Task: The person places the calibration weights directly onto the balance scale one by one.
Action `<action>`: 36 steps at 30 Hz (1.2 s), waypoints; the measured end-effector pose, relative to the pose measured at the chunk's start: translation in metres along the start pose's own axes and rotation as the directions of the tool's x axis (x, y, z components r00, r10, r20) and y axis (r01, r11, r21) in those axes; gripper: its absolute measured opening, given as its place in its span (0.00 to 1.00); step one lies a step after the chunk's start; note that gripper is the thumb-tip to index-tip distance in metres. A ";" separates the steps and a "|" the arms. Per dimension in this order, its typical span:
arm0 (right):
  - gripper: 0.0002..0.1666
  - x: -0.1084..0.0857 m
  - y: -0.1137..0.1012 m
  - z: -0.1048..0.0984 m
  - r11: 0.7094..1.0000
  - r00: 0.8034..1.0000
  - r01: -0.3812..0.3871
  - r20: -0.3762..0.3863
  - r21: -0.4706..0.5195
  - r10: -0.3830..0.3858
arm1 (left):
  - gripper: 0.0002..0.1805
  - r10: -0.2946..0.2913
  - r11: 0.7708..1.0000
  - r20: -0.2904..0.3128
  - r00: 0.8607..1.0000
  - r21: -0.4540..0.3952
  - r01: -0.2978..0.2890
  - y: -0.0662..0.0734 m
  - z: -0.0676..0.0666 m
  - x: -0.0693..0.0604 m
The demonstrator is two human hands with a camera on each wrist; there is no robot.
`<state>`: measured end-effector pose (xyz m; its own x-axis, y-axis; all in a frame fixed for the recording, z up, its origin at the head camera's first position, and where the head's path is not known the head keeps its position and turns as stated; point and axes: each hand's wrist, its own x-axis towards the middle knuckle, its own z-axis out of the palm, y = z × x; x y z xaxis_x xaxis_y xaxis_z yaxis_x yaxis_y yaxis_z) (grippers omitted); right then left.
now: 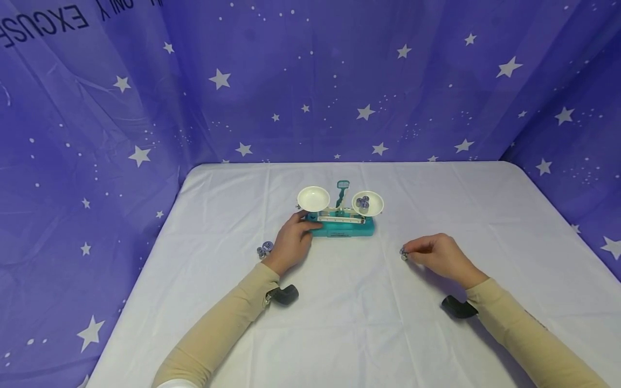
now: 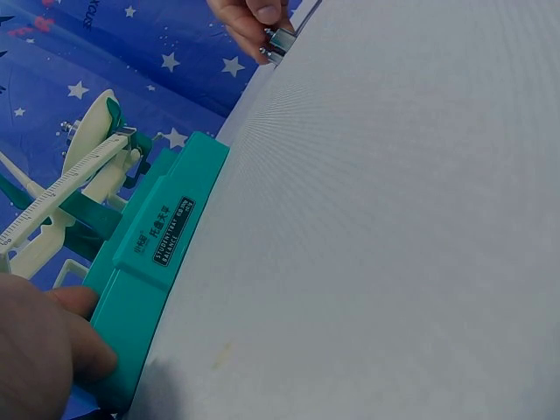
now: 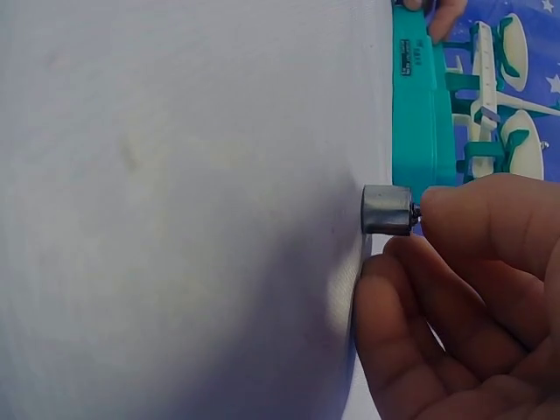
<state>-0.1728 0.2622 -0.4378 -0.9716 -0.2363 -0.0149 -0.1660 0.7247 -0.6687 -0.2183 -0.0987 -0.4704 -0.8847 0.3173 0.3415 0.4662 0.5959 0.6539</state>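
A teal tray balance (image 1: 342, 228) with two white pans stands mid-table. My left hand (image 1: 292, 242) holds the left end of its base, finger and thumb lying against the teal plastic in the left wrist view. Several metal weights (image 1: 363, 203) sit in the right pan (image 1: 376, 205); the left pan (image 1: 313, 199) is beside the upright pointer. To the right of the balance, my right hand (image 1: 438, 255) pinches a small cylindrical metal weight (image 3: 386, 210) by its knob, low at the tabletop. A second weight (image 2: 272, 56) appears close by it in the left wrist view.
Several more metal weights (image 1: 264, 249) rest on the table left of my left hand. White cloth covers the table (image 1: 349, 334). Purple star-patterned curtains (image 1: 310, 81) hang behind it and at both sides. A black device (image 1: 458, 307) projects at each wrist.
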 end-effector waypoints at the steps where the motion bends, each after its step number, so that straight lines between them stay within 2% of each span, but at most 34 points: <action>1: 0.08 0.000 0.000 0.001 1.000 1.000 0.004 -0.001 -0.005 -0.004 | 0.18 0.001 1.000 0.000 1.000 -0.002 -0.001 0.000 0.000 0.000; 6: 0.08 0.001 0.001 0.003 1.000 1.000 0.008 -0.002 -0.030 -0.008 | 0.18 -0.001 1.000 -0.004 1.000 -0.008 0.001 -0.002 0.002 0.001; 16: 0.07 0.001 0.000 0.004 1.000 1.000 -0.006 -0.015 -0.017 0.006 | 0.18 0.005 1.000 -0.010 1.000 -0.002 -0.005 0.001 0.001 0.001; 24: 0.04 0.000 -0.002 0.002 1.000 0.998 -0.026 -0.054 0.005 0.026 | 0.18 0.013 1.000 -0.016 1.000 0.006 -0.013 0.000 0.000 0.000; 36: 0.05 0.003 0.003 0.004 0.999 0.995 -0.035 -0.095 0.005 0.035 | 0.19 0.010 1.000 -0.019 1.000 0.018 -0.010 0.000 0.000 0.000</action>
<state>-0.1756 0.2611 -0.4430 -0.9885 -0.1478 0.0322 -0.1309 0.7293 -0.6716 -0.2187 -0.0987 -0.4702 -0.8799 0.3095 0.3606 0.4747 0.6058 0.6385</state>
